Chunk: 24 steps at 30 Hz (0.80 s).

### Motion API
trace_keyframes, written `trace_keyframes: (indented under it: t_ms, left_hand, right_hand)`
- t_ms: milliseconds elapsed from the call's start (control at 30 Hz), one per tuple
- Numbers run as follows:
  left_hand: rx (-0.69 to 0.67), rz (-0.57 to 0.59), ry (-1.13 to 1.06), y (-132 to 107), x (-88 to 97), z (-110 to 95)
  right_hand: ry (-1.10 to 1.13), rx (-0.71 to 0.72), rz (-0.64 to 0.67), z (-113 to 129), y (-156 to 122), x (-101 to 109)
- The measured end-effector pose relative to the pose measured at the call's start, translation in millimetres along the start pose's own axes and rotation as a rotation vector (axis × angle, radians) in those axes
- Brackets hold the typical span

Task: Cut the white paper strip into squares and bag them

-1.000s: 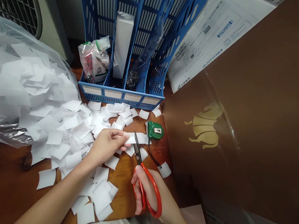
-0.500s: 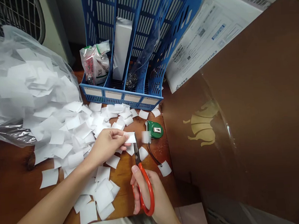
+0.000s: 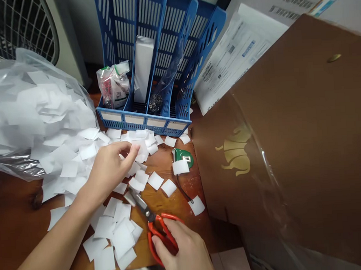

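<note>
My left hand (image 3: 113, 165) is over the heap of small cut paper pieces (image 3: 69, 167), its thumb and forefinger pinched at a white paper piece (image 3: 142, 152). Part of that piece blends with the others behind it. Low over the wooden table, my right hand (image 3: 187, 248) has its fingers on the red handles of a pair of scissors (image 3: 148, 215). The dark blades point up and left, slightly apart, with their tips by a small paper piece. A green tape measure (image 3: 184, 156) lies to the right, a white paper piece (image 3: 181, 166) lying against its front.
A clear plastic bag (image 3: 28, 103) full of paper pieces bulges at the left, before a fan (image 3: 24, 26). The blue file rack (image 3: 142, 117) stands at the back, holding a small bag and a white box. A brown box (image 3: 279, 145) borders the table's right side.
The strip held at the blades is gone from there, and more cut pieces lie near the tape measure. My left hand moved up-left to the heap; my right hand lowered the scissors leftward.
</note>
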<state>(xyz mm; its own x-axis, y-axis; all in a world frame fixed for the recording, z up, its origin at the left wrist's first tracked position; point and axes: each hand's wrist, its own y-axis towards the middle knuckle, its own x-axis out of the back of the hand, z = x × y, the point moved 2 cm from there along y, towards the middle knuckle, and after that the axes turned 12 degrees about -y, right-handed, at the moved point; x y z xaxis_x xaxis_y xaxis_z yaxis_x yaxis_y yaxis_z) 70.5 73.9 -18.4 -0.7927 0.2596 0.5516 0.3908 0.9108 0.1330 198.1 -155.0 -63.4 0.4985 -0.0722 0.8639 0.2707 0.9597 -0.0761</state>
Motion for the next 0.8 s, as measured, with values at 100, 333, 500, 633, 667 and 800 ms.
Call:
trace_keyframes:
  t_ms: [100, 333, 500, 633, 667, 800]
  left_hand:
    - [-0.204, -0.094, 0.179, 2, -6.8, -2]
    - [-0.167, 0.273, -0.188, -16, -38.4, -35]
    - [0.144, 0.400, -0.487, -27, -48.7, -35]
    - [0.228, 0.411, -0.686, -28, -43.0, -21]
    - [0.236, 0.392, -0.703, -28, -39.8, -16]
    - [0.288, 0.332, -0.716, -31, -24.0, 1]
  right_hand:
    - [0.004, 0.078, -0.215, -1, 13, 11]
    - [0.039, -0.235, -0.564, -33, 92, 22]
    - [0.026, 0.005, -0.633, -11, 113, 16]
    - [-0.083, 0.357, -0.633, 18, 104, 16]
    - [-0.068, 0.399, -0.588, 22, 103, 17]
    - [0.149, 0.389, -0.485, 20, 106, 17]
